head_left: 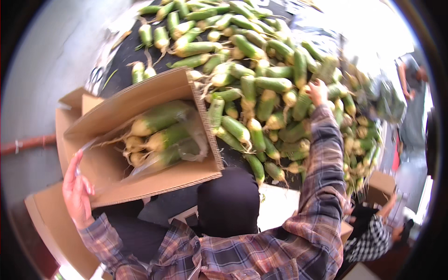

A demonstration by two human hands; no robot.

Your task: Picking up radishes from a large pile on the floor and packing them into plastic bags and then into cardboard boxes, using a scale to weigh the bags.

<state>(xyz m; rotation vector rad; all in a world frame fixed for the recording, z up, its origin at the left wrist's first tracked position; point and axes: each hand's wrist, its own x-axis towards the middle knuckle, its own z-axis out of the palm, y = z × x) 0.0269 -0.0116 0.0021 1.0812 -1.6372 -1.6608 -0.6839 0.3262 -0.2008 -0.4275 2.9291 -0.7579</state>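
Note:
On the left, a cardboard box (140,91) lies tilted with its opening toward me. Inside, several green radishes (161,116) with pale root ends rest in a clear plastic bag (198,151). My left hand (78,189) is at the box's near left edge, its fingers closed on the edge of the bag. To the right, my right arm stretches over a large heap of green radishes (275,84). There my right hand (318,92) is closed around the lower end of one radish (328,69); part of its grip is hidden.
The heap lies on a dark sheet (123,58). More cardboard (60,224) stands at the lower left. A person in a checked top (371,240) works at the lower right near another box (380,184). Another person (410,77) is at the far right.

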